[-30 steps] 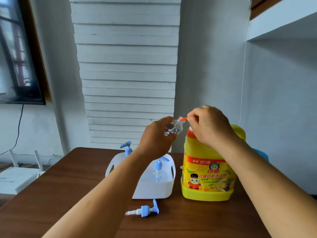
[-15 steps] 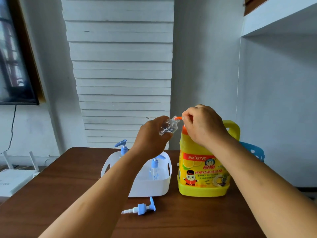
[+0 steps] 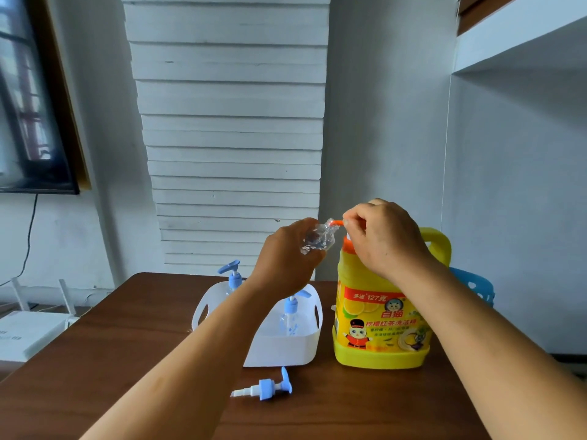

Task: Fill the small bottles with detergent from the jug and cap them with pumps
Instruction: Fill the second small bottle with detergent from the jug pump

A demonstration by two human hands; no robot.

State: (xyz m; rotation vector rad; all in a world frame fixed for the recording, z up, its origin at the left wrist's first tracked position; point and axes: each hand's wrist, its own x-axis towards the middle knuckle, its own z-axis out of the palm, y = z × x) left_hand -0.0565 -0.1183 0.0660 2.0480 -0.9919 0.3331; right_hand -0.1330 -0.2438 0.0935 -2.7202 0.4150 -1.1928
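On the near table edge: a loose blue-and-white pump (image 3: 265,388) lies on its side on the brown wooden table (image 3: 95,360), nozzle pointing right, dip tube pointing left, just in front of the white basket.
Forearms: both bare arms reach in from the bottom of the view and rise toward the jug's top.
White basket: a white plastic basket (image 3: 286,347) with cut-out handles sits left of the jug, close beside it.
Capped bottles: two clear bottles stand upright in the basket, each with a blue pump; the near bottle (image 3: 290,315) is by the right wall, the far bottle (image 3: 233,277) at the back-left corner, partly hidden by the left arm.
Jug: a yellow detergent jug (image 3: 381,325) stands upright on the table, right of the basket, with an orange collar and a printed label with a cartoon figure.
Left hand: the left hand (image 3: 286,258) grips a small clear bottle (image 3: 317,241), fingers curled around it, holding it tilted with its mouth up against the orange spout (image 3: 337,222).
Right hand: the right hand (image 3: 384,239) is curled over the jug's pump head, fingertips at the spout; whether it is pressing cannot be told.
Behind the jug: a blue perforated basket (image 3: 476,287) shows past the right forearm.
Far wall: white slatted panelling (image 3: 232,122), a dark screen (image 3: 28,106) at left, a white router (image 3: 28,328) below it.
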